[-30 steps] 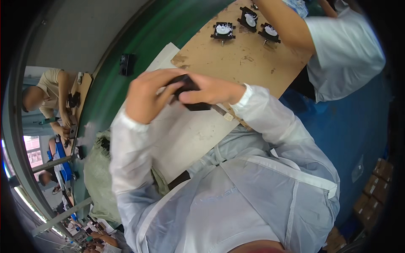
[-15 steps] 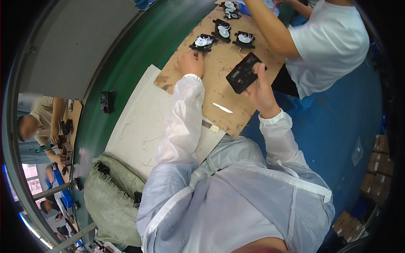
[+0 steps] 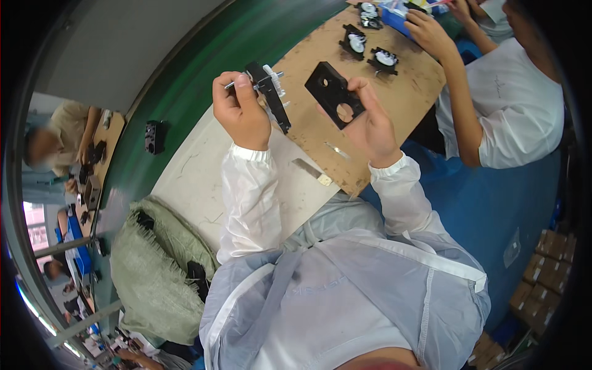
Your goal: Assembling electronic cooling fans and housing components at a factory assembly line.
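Observation:
My left hand (image 3: 242, 114) is closed on a black gear assembly (image 3: 271, 102), gripping it near a thin metal shaft. The assembly is tilted on edge, its white gears facing right. In my right hand (image 3: 372, 126) is a black plastic cover (image 3: 333, 95) with a small and a large round hole, held by its right edge between thumb and fingers. The two parts are apart, both raised over the brown board (image 3: 394, 98). More gear assemblies lie farther off on the board, among them one (image 3: 354, 42) and another (image 3: 385, 60).
A metal strip (image 3: 337, 150) and a flat blade-like piece (image 3: 311, 171) lie near the board's front. A black housing (image 3: 153, 136) rests on the green surface at left. A green woven sack (image 3: 154, 277) stands nearby. At right, a co-worker's arm (image 3: 459, 92) reaches over the board toward a blue bin (image 3: 394, 17).
My left hand has lifted the nearest gear assembly off the board and brought it back and left, turning it on edge. The cover in my right hand has turned, showing its holes.

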`<move>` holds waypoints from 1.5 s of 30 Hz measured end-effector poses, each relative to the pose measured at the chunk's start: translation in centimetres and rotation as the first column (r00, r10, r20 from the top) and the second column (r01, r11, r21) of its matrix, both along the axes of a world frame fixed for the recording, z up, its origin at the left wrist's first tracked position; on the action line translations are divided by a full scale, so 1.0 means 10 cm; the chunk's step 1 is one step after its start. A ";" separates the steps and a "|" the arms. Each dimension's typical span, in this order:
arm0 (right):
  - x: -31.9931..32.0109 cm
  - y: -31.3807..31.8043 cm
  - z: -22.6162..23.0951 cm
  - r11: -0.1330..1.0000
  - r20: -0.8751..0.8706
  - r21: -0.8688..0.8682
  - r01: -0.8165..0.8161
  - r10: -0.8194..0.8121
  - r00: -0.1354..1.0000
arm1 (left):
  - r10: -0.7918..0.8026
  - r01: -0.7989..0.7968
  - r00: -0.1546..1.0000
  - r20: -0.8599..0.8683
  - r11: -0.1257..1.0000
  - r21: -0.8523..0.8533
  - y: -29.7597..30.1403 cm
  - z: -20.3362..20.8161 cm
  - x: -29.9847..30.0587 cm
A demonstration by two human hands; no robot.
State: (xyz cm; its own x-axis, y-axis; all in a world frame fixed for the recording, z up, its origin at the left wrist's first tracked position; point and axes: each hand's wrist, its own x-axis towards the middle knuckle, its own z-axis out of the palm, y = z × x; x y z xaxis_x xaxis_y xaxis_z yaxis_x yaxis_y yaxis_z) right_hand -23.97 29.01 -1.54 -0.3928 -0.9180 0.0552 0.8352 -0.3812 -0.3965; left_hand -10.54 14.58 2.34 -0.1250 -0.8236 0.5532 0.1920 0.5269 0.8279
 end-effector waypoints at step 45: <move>0.91 -0.66 0.49 0.976 -0.609 -0.216 0.020 -0.151 0.779 | 0.114 -0.061 0.983 -0.142 0.941 0.332 0.12 0.39 0.55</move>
